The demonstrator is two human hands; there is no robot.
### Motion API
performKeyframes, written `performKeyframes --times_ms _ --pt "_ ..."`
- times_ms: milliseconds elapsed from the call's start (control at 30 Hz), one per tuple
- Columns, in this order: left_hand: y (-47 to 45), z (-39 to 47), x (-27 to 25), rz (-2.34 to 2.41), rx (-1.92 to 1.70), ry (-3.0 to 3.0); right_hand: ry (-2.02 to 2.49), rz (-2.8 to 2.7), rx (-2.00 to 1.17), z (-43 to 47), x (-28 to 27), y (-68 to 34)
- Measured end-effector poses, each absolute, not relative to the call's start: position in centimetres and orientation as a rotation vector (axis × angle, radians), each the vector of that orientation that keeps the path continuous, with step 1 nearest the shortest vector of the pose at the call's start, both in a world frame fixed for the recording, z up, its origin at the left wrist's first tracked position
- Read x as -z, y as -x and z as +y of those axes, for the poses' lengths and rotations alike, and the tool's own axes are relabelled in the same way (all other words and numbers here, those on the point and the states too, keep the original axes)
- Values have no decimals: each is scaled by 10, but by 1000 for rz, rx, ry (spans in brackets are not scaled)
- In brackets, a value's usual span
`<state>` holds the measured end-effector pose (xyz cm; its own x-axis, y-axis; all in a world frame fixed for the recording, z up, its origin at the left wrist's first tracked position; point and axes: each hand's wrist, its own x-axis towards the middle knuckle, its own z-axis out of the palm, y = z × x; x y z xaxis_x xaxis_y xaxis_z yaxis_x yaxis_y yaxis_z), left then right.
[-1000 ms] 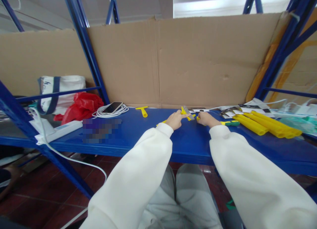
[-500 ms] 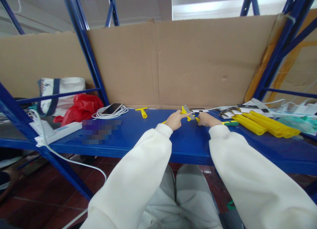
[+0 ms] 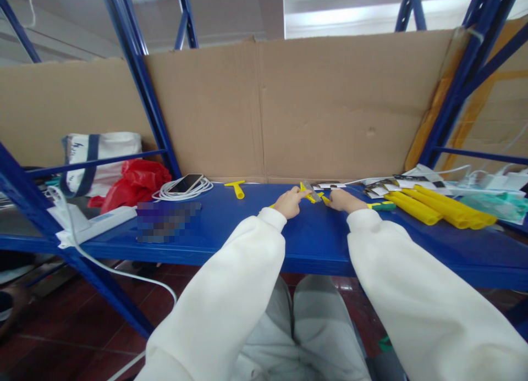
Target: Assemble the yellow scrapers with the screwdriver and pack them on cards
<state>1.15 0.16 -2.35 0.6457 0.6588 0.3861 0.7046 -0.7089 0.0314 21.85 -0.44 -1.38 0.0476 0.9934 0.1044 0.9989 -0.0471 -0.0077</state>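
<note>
Over the blue shelf, my left hand [image 3: 287, 202] is closed at a yellow scraper [image 3: 304, 191] with a flat grey metal blade [image 3: 312, 191]. A yellow tip shows on the near side of that hand, by the cuff. My right hand [image 3: 341, 200] is closed just to the right, its fingertips pinching a small yellow piece [image 3: 325, 200] close to the blade. Its exact shape is hidden by the fingers. Beside my right cuff lies a green and yellow handle [image 3: 383, 205], partly covered by the sleeve.
A yellow T-shaped scraper handle [image 3: 237, 189] lies to the left, near coiled white cable [image 3: 165, 195] and a phone [image 3: 187, 183]. Yellow tubes [image 3: 437, 205] and packaged blades [image 3: 379, 187] lie right. A white power strip [image 3: 105, 224] and red bag [image 3: 140, 180] are far left. Cardboard [image 3: 330, 106] stands behind.
The blade between my hands has tilted slightly and shifted a little to the left. Both hands stay almost in place; the whole view has shifted slightly.
</note>
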Motion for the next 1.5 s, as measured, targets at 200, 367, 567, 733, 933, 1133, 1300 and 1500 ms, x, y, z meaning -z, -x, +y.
performKeyframes --times_ms 200,367,567,733,933,1133,1300,1500 --pt "-12 -1 22 -1173 527 2719 2317 -2145 140 -14 6 -207" --pt "-12 -3 20 -1188 497 2705 2290 -2128 190 -12 8 -209" --pt "-12 -5 19 -1198 486 2692 2291 -2012 166 -4 15 -218" --pt "-11 -3 21 -1210 499 2700 2151 -1900 85 -4 17 -222" --pt "-10 0 23 -1239 537 2725 2007 -1589 -142 -5 15 -219" --pt "-10 0 22 -1251 537 2729 1801 -1413 -200 3 18 -220" --pt "-10 -3 21 -1259 542 2743 1663 -1372 -186 9 21 -224" --pt "-10 -7 18 -1273 538 2749 1537 -1254 -352 5 18 -215"
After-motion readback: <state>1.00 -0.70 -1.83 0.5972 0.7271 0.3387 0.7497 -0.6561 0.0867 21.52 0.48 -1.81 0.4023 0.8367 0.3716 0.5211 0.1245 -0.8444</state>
